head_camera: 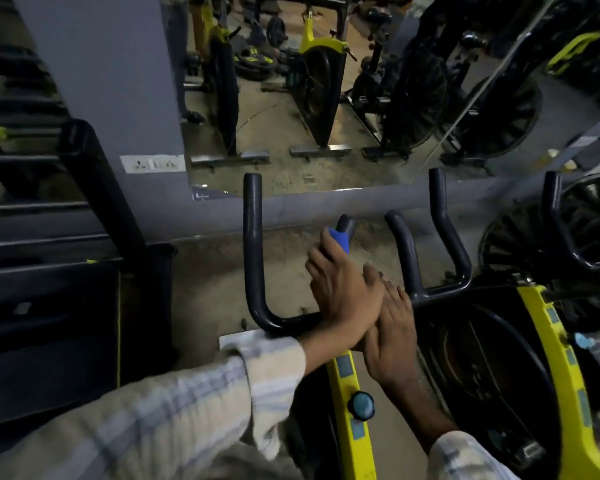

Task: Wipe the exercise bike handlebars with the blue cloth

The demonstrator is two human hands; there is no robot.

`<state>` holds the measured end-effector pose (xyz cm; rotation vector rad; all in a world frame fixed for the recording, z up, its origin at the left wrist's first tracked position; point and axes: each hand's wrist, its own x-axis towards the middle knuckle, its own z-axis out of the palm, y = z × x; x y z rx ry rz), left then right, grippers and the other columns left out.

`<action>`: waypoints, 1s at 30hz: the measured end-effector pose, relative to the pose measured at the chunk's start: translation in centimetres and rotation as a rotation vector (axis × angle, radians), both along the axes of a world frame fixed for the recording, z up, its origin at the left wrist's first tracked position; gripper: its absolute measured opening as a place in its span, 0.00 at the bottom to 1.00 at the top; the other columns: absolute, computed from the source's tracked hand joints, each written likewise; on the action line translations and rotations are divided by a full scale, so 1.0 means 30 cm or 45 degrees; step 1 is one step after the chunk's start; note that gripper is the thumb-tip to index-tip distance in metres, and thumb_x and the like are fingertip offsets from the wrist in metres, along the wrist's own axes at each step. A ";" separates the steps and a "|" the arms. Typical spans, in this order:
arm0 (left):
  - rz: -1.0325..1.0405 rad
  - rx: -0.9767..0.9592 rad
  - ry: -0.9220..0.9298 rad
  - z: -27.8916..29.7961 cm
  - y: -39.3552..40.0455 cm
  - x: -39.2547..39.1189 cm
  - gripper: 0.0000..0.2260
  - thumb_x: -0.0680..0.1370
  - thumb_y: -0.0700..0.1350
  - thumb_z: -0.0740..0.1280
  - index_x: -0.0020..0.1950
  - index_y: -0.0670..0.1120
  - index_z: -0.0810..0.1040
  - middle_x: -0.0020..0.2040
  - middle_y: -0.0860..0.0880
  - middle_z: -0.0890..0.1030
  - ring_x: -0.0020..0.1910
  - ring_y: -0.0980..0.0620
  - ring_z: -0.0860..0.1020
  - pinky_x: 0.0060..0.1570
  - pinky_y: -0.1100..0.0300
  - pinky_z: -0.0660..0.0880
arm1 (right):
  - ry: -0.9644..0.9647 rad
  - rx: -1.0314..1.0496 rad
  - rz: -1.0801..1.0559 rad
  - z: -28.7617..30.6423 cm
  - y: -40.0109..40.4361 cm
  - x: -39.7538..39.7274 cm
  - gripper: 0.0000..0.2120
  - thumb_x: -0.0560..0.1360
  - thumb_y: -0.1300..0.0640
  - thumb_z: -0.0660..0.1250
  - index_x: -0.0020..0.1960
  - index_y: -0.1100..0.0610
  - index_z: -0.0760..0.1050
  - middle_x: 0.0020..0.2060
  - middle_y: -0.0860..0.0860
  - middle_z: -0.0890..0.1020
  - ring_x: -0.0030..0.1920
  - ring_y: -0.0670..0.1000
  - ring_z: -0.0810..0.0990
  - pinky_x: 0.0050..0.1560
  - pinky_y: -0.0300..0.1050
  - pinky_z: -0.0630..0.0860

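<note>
At the middle of the handlebars [253,244], your left hand [343,289] crosses over your right hand [390,341]. Left hand is wrapped around the inner left prong [346,226], with the blue cloth [340,239] gripped between fingers and bar. Cloth is bunched near the prong tip; only a small blue patch shows above your fingers, and the dark rounded end of the prong pokes out past it.

Right hand lies flat under the left wrist, fingers straight and together, pointing forward toward the crossbar junction. It holds nothing. Can't tell if the fingertips actually touch the bar; the left hand covers that spot.

Handlebar layout: tall outer left prong stands upright and bare, the second inner prong [404,244] and the outer right prong [445,230] are bare too, both well apart from the cloth.

Below your hands, the yellow frame [347,410] runs toward you, with a dark round knob [361,406] on it. Striped light sleeves [187,403] on both arms.

A second yellow-framed bike [551,341] sits just beside on the right. Ahead is a wall mirror [291,98] reflecting more bikes, and a white socket plate [152,164] sits on the grey wall left of it.
</note>
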<state>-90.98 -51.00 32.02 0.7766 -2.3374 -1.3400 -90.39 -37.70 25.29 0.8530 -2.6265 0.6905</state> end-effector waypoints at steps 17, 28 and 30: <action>-0.026 0.041 0.191 -0.015 -0.052 -0.031 0.29 0.84 0.54 0.56 0.82 0.42 0.64 0.65 0.41 0.74 0.60 0.40 0.75 0.56 0.45 0.75 | -0.027 0.275 -0.035 0.054 -0.050 0.016 0.30 0.79 0.55 0.58 0.78 0.68 0.70 0.79 0.62 0.70 0.83 0.59 0.63 0.84 0.63 0.56; 0.062 0.587 0.225 -0.027 -0.130 -0.119 0.21 0.82 0.65 0.60 0.58 0.48 0.77 0.49 0.47 0.81 0.47 0.43 0.80 0.46 0.48 0.78 | -0.125 0.317 -0.149 0.088 -0.097 0.032 0.27 0.83 0.58 0.55 0.80 0.64 0.68 0.81 0.59 0.68 0.85 0.55 0.61 0.84 0.62 0.57; 0.068 0.669 0.218 -0.043 -0.143 -0.107 0.22 0.80 0.68 0.58 0.49 0.49 0.75 0.42 0.49 0.80 0.42 0.45 0.79 0.43 0.51 0.74 | -0.122 0.306 -0.175 0.089 -0.111 0.042 0.27 0.83 0.56 0.53 0.81 0.63 0.66 0.82 0.58 0.66 0.85 0.53 0.60 0.84 0.62 0.56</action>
